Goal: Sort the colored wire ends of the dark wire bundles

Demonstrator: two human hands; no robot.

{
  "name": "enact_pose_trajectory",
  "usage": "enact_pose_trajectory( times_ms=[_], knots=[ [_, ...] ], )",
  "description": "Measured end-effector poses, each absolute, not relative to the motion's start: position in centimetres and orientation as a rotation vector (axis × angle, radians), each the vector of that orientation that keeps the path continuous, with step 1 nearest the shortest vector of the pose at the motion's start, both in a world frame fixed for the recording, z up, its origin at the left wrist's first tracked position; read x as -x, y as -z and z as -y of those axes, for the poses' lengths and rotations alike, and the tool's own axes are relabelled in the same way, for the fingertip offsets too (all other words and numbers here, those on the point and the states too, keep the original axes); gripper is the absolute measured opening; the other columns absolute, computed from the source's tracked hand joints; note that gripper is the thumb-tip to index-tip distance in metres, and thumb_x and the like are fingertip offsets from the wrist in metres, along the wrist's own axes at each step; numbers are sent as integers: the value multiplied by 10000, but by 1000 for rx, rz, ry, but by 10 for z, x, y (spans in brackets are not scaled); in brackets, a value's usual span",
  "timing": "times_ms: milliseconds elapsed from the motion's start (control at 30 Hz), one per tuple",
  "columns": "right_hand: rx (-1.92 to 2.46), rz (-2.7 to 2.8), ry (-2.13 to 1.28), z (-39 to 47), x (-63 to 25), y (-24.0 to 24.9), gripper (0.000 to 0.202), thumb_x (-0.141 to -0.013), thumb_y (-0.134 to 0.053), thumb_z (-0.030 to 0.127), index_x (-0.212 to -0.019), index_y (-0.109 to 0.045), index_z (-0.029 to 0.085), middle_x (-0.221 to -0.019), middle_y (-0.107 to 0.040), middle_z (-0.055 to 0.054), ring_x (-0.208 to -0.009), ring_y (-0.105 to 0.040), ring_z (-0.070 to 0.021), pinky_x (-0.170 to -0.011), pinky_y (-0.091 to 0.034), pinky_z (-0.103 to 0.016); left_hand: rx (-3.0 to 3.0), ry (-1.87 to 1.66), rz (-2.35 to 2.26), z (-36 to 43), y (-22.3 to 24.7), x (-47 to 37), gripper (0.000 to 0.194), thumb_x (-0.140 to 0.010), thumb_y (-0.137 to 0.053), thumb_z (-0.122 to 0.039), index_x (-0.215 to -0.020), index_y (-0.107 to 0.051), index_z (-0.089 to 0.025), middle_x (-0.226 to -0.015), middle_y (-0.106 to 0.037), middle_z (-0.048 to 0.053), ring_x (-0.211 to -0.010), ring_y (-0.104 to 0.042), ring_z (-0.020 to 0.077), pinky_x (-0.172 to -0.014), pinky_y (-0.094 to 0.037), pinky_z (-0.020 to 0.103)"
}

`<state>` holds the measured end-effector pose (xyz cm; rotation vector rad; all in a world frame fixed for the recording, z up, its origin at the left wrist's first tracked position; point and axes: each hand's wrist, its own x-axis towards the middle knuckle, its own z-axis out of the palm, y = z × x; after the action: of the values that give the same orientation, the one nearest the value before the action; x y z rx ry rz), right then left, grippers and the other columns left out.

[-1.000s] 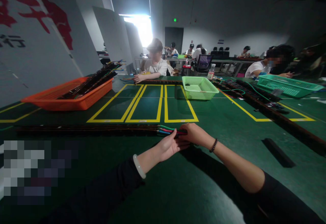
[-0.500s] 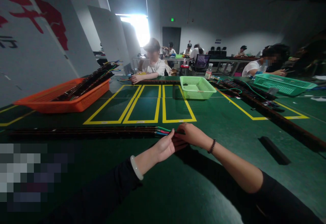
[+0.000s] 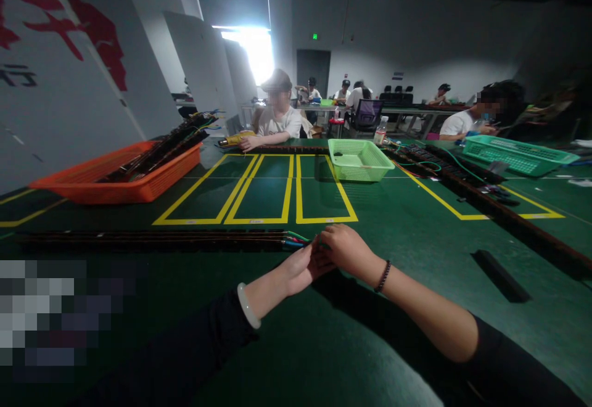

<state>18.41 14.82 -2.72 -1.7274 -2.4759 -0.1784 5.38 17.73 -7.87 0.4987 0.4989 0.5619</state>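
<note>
A long dark strip (image 3: 157, 240) lies across the green table (image 3: 277, 357), with green, red and blue wires (image 3: 296, 242) coming out of its right end. The wires run into my left hand (image 3: 300, 269), whose fingers are closed around them. My right hand (image 3: 346, 250) meets it from the right, its fingers bent and pinched at the wire ends. A bit of green shows between the two hands; the very tips of the wires are hidden by the fingers.
An orange basket (image 3: 178, 174) at left holds dark strips with wires. A light green basket (image 3: 363, 174) and a teal basket (image 3: 518, 155) stand farther back. A short black bar (image 3: 501, 276) and a long strip (image 3: 522, 216) lie at right. Across the table a person (image 3: 280, 120) holds a yellow tool (image 3: 237, 139).
Both hands stay at the wire ends, with the fingers shifted slightly closer together. Across the table, the person's yellow tool has come into fuller view.
</note>
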Motion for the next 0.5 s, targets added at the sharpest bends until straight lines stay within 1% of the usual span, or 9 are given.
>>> enact_pose_trajectory(
  times_ms=[67, 167, 267, 333, 400, 500],
  knots=[
    [1700, 2569, 272, -144, -179, 25, 106, -831, -530, 131, -867, -629, 131, -840, -610, -82, -806, -540, -186, -738, -376, -295, -494, -559, -510, -178, 81, -53, 134, -884, -487, -212, -826, -582, -138, -835, -650, 66, -793, -620, 161, -852, -462, 343],
    [1660, 2671, 397, -136, -174, 21, 120, -817, -521, 99, -863, -631, 114, -861, -608, -102, -824, -533, -205, -746, -379, -315, -478, -564, -539, -180, 83, -52, 115, -874, -508, -208, -812, -579, -142, -796, -640, 40, -743, -612, 139, -815, -466, 307],
    [1660, 2701, 470, -129, -172, 14, 107, -808, -529, 111, -820, -636, 113, -863, -603, -108, -821, -533, -213, -727, -381, -318, -480, -546, -560, -180, 82, -52, 126, -860, -540, -228, -781, -581, -139, -675, -600, 8, -627, -577, 113, -737, -470, 271],
    [1693, 2671, 475, -125, -173, 9, 100, -807, -536, 134, -835, -632, 123, -871, -600, -105, -817, -539, -217, -707, -384, -318, -478, -535, -566, -180, 79, -52, 162, -854, -552, -257, -753, -581, -134, -629, -582, 4, -582, -560, 108, -685, -470, 259],
    [1756, 2610, 461, -122, -174, 5, 107, -807, -542, 148, -878, -620, 132, -880, -603, -102, -814, -551, -217, -687, -390, -312, -475, -541, -569, -179, 77, -52, 185, -854, -553, -272, -735, -583, -134, -625, -590, 10, -577, -564, 114, -672, -474, 264],
    [1899, 2524, 433, -118, -176, 1, 109, -812, -544, 154, -898, -603, 125, -870, -616, -113, -816, -580, -225, -672, -409, -305, -484, -537, -580, -179, 76, -52, 198, -862, -539, -298, -776, -609, -134, -702, -637, 32, -629, -595, 129, -702, -482, 277]
  ],
)
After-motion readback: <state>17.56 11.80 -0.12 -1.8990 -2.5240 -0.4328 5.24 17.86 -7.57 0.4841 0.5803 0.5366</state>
